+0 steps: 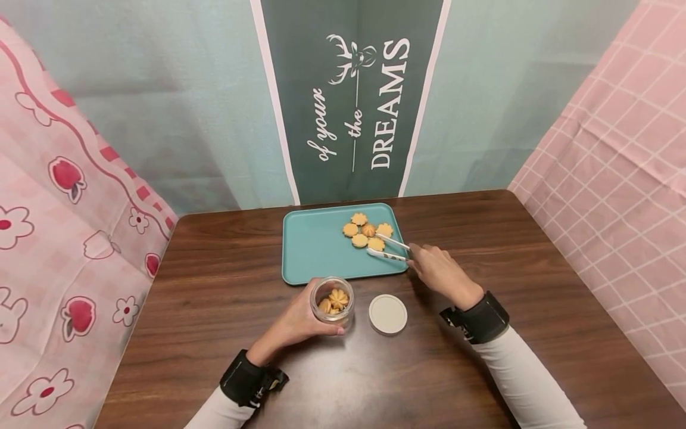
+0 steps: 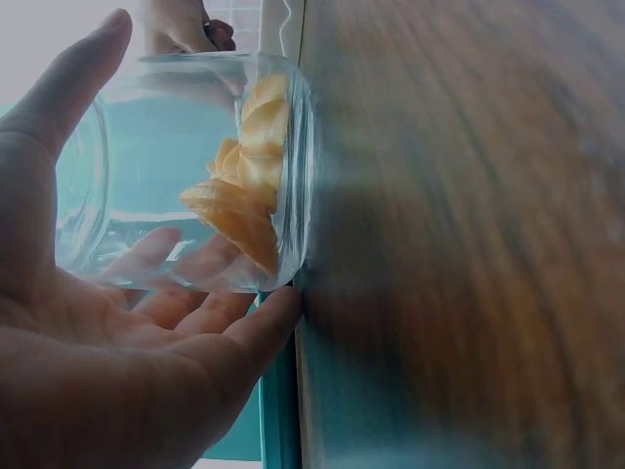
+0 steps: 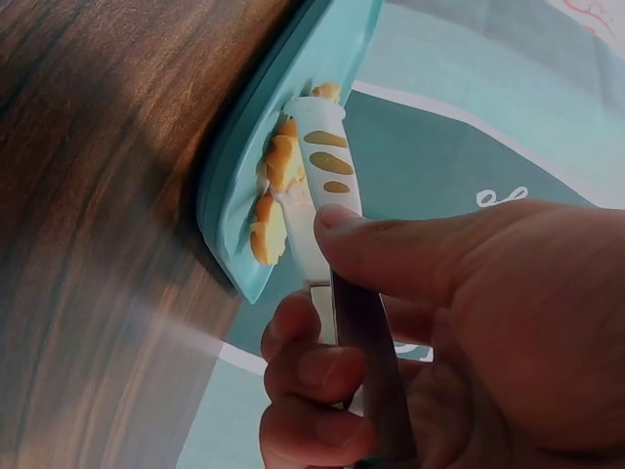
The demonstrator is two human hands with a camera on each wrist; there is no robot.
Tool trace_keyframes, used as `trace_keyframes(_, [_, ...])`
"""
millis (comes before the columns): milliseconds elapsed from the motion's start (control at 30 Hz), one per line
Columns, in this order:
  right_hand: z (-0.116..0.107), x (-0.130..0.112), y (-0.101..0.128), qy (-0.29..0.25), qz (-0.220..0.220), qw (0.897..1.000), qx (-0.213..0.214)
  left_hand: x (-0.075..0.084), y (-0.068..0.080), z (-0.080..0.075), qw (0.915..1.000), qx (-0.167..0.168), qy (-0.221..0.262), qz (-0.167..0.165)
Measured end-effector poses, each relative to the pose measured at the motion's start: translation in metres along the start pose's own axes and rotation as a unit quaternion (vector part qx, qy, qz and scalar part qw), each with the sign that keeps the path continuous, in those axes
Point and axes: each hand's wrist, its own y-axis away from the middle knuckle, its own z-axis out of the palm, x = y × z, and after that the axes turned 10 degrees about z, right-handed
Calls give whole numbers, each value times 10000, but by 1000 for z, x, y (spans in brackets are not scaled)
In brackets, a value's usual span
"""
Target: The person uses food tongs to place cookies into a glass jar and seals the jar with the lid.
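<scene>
My left hand (image 1: 297, 319) holds a clear glass jar (image 1: 349, 322) standing uncapped on the table. In the left wrist view, several flower-shaped cookies (image 2: 256, 147) lie at the jar's bottom, with thumb and fingers on opposite sides of the glass. Over the right end of a teal tray (image 1: 313, 247), my right hand (image 1: 442, 271) grips a pair of tongs (image 1: 395, 257) with white tips. Those tips are spread at the cookies (image 1: 359, 241) on the tray; the head view does not show whether they touch one. The right wrist view shows thumb and curled fingers around the tongs' metal handles (image 3: 369, 342).
A round cream lid (image 1: 388, 314) lies on the wooden table (image 1: 214, 286), right of the jar. Behind the tray hangs a green cloth (image 1: 343, 185) with white lettering. Pink curtains (image 1: 605, 137) flank the table on both sides.
</scene>
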Motion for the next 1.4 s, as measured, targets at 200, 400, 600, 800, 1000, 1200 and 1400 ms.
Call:
trace_keyframes(200, [-1,0,1,84,-18,10000,-4,0,0,1,10000,-30,20,31])
trace_keyframes(400, [-1,0,2,197,-124,9997,102,0,-1,1,9999,-24,111,47])
trace_keyframes(600, [-3,-1,2,205,-184,9996,107,1,-1,0,10000,-13,91,3])
trace_keyframes(800, [-6,-1,2,268,-226,9993,106,2,-1,0,10000,-18,62,-28])
trace_keyframes(1000, [-8,0,2,293,-210,9993,69,1,-2,0,10000,-18,50,-13])
trace_keyframes(1200, [-11,2,1,285,-139,9995,57,2,-3,0,10000,-9,68,-23])
trace_keyframes(1400, [-17,3,3,225,-172,9996,89,3,-2,0,9999,-31,92,-55])
